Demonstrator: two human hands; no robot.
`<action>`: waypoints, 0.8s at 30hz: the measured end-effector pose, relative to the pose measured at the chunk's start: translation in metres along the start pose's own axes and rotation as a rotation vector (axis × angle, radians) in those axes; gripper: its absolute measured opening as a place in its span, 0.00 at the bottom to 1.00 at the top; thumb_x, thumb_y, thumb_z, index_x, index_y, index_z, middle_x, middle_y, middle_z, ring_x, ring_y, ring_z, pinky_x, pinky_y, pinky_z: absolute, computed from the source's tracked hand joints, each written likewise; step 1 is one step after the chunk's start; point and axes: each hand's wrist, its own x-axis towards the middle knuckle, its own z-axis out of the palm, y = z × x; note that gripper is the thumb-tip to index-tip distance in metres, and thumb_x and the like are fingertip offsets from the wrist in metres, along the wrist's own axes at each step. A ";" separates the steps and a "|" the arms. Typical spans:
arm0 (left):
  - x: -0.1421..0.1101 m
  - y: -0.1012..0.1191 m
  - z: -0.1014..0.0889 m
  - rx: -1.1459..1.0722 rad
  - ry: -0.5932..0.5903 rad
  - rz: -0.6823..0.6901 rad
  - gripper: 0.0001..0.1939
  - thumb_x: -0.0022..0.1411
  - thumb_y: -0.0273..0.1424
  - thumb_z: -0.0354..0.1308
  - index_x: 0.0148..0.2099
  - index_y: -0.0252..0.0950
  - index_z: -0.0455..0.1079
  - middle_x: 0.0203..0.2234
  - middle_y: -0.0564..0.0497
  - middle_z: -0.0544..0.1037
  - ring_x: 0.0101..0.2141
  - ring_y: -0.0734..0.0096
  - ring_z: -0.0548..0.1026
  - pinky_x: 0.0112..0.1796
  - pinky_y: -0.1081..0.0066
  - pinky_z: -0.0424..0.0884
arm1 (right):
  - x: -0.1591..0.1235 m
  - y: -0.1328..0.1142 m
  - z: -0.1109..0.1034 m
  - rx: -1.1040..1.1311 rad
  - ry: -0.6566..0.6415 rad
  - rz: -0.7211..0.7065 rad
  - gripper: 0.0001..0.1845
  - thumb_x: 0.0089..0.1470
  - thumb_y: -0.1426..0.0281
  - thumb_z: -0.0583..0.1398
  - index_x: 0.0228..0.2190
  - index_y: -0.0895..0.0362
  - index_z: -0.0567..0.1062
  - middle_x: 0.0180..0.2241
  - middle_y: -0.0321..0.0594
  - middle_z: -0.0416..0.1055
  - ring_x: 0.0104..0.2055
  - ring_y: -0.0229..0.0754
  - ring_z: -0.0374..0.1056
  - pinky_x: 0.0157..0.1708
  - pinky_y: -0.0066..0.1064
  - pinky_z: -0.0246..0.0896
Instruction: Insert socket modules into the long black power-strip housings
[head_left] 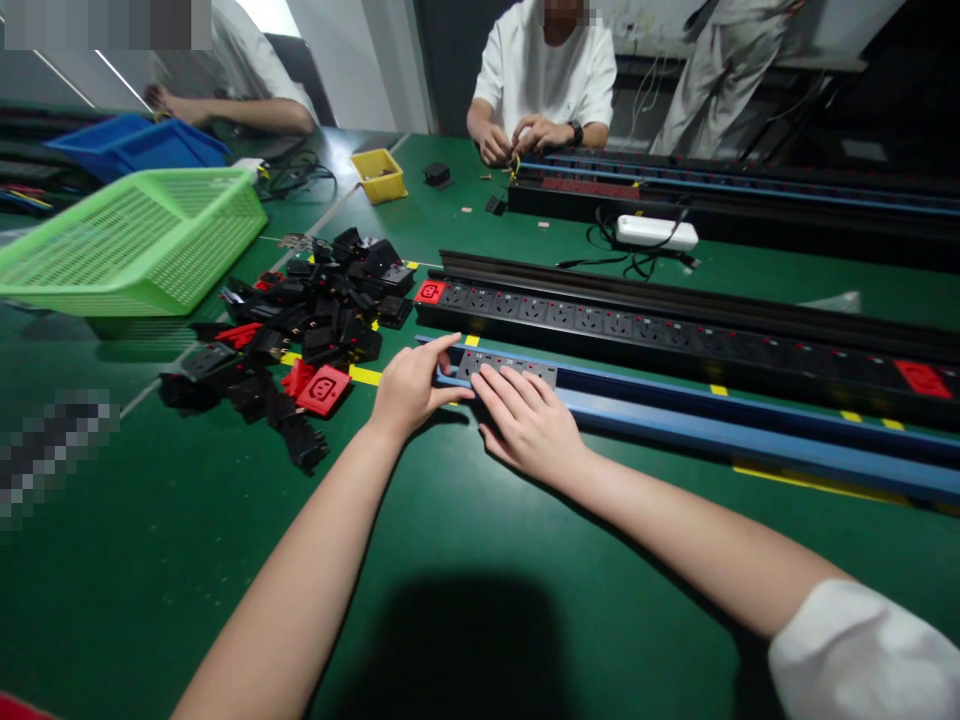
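Note:
A long blue metal channel [675,408] lies across the green table, with black socket modules [491,363] seated in its left end. My left hand [405,390] is at that end, its thumb along the near edge and its forefinger along the far edge, gripping the channel between them. My right hand [529,420] rests flat on top of the modules, fingers stretched out and side by side, partly hiding them. To the left is a heap of loose black socket modules [337,300], with a red socket module [324,389] at its near side.
Behind the channel lies a black power strip [600,318] with red end sockets. A green basket [180,240], blue bins [142,145] and a yellow bin [379,175] stand at the left and back. A white power strip [656,233] lies farther back. Other people work across the table.

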 end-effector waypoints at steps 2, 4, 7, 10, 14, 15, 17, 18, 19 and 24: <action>-0.002 -0.002 0.000 -0.096 0.089 -0.080 0.42 0.63 0.63 0.43 0.61 0.35 0.66 0.33 0.47 0.78 0.33 0.64 0.76 0.40 0.65 0.70 | 0.001 -0.005 0.000 0.018 -0.028 -0.006 0.36 0.64 0.62 0.56 0.68 0.64 0.58 0.69 0.49 0.56 0.67 0.53 0.56 0.67 0.45 0.48; -0.002 -0.004 0.001 -0.177 0.189 -0.162 0.38 0.67 0.61 0.39 0.59 0.35 0.66 0.32 0.48 0.77 0.32 0.66 0.76 0.38 0.67 0.71 | 0.003 -0.009 0.001 0.027 -0.043 0.000 0.39 0.63 0.61 0.57 0.68 0.65 0.56 0.69 0.50 0.55 0.68 0.54 0.55 0.68 0.46 0.46; -0.001 -0.004 0.001 -0.247 0.293 -0.279 0.30 0.71 0.54 0.39 0.54 0.36 0.67 0.27 0.51 0.75 0.29 0.69 0.75 0.36 0.69 0.70 | 0.005 -0.012 0.002 0.024 -0.053 0.013 0.40 0.62 0.62 0.57 0.69 0.66 0.55 0.70 0.51 0.55 0.69 0.54 0.54 0.68 0.45 0.46; 0.002 -0.001 0.000 -0.281 0.323 -0.342 0.24 0.72 0.48 0.41 0.50 0.37 0.68 0.24 0.53 0.74 0.28 0.71 0.75 0.35 0.71 0.70 | 0.004 -0.009 0.001 0.018 -0.055 0.019 0.38 0.63 0.63 0.57 0.69 0.65 0.55 0.69 0.50 0.55 0.69 0.53 0.54 0.67 0.44 0.47; 0.002 0.002 -0.002 -0.297 0.327 -0.372 0.21 0.73 0.45 0.42 0.47 0.37 0.70 0.24 0.54 0.73 0.27 0.71 0.75 0.35 0.71 0.70 | -0.005 -0.003 -0.003 -0.028 -0.019 0.036 0.34 0.64 0.63 0.56 0.66 0.63 0.61 0.67 0.48 0.60 0.66 0.53 0.58 0.63 0.45 0.49; 0.002 0.002 -0.003 -0.301 0.330 -0.371 0.20 0.73 0.44 0.42 0.46 0.37 0.70 0.24 0.54 0.73 0.27 0.72 0.75 0.34 0.71 0.69 | -0.007 -0.002 -0.004 -0.044 0.001 0.050 0.32 0.64 0.64 0.56 0.65 0.63 0.63 0.66 0.48 0.63 0.64 0.53 0.60 0.61 0.45 0.50; 0.002 0.003 -0.003 -0.305 0.331 -0.363 0.19 0.73 0.43 0.43 0.45 0.37 0.71 0.24 0.54 0.74 0.27 0.72 0.75 0.35 0.71 0.69 | -0.010 0.000 -0.005 -0.067 0.035 0.078 0.28 0.64 0.65 0.56 0.62 0.63 0.67 0.63 0.48 0.68 0.61 0.53 0.63 0.59 0.46 0.51; 0.002 0.004 -0.003 -0.302 0.330 -0.360 0.19 0.73 0.42 0.44 0.44 0.37 0.71 0.24 0.54 0.74 0.27 0.72 0.74 0.35 0.71 0.69 | -0.011 0.000 -0.005 -0.072 0.043 0.086 0.27 0.64 0.66 0.56 0.61 0.63 0.68 0.62 0.49 0.69 0.60 0.54 0.64 0.58 0.46 0.51; 0.002 0.005 -0.003 -0.293 0.326 -0.360 0.19 0.73 0.42 0.44 0.43 0.37 0.71 0.24 0.54 0.74 0.27 0.72 0.74 0.35 0.71 0.69 | -0.011 0.000 -0.006 -0.074 0.045 0.091 0.27 0.64 0.66 0.56 0.61 0.63 0.69 0.61 0.49 0.70 0.60 0.54 0.64 0.58 0.47 0.51; 0.011 0.003 -0.014 -0.183 0.238 -0.368 0.16 0.71 0.41 0.48 0.39 0.38 0.73 0.24 0.52 0.76 0.28 0.69 0.75 0.34 0.70 0.68 | -0.010 0.000 -0.006 -0.043 0.031 0.098 0.30 0.63 0.66 0.56 0.63 0.65 0.65 0.65 0.52 0.64 0.65 0.54 0.59 0.62 0.46 0.48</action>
